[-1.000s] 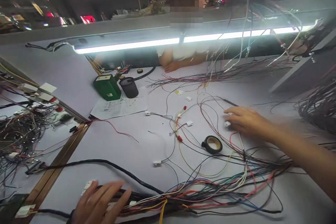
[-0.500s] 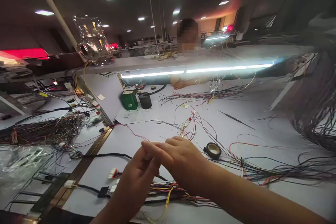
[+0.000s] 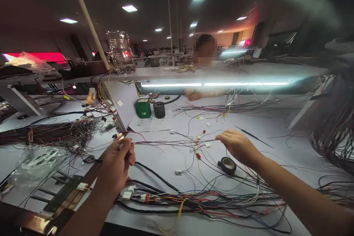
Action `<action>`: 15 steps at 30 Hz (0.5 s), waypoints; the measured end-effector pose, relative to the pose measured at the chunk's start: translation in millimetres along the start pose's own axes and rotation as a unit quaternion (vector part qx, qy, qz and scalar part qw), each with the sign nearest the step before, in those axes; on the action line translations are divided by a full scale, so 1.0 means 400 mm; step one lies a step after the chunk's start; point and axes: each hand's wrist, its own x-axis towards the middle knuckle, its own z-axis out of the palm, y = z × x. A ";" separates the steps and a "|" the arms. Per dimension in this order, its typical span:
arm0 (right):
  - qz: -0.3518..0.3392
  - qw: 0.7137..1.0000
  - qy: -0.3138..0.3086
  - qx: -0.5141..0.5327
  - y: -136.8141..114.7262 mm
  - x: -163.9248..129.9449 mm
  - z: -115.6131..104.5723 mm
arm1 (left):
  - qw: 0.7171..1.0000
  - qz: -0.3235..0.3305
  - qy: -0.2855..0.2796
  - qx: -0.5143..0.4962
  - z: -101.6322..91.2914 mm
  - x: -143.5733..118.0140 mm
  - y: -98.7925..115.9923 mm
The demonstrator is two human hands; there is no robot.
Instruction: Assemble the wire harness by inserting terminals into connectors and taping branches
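Stretching from left to right above the white tabletop (image 3: 163, 162), thin wires (image 3: 168, 142) are pinched in the left hand (image 3: 118, 160), its fingers curled tight, and at the bunched fingertips of the right hand (image 3: 238, 145). A black tape roll (image 3: 231, 171) lies just nearer than the right hand; a green box (image 3: 143, 109) stands far left.

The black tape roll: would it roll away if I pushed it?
The black tape roll would probably slide instead, because it seems to lie flat on the white tabletop. It's likely light, being a small ring with a hole. Stood on its edge, it might roll, since it's round.
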 end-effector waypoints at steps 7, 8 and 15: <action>0.140 0.969 0.107 -0.174 0.251 -0.141 -0.035 | 0.979 -0.185 -0.089 0.022 0.015 0.047 -0.146; 0.168 0.967 0.087 -0.172 0.288 -0.157 -0.032 | 0.973 -0.204 -0.100 0.025 0.024 0.045 -0.165; 0.172 0.985 0.006 -0.001 0.189 -0.066 -0.122 | 0.960 -0.264 -0.088 0.013 0.072 0.064 -0.244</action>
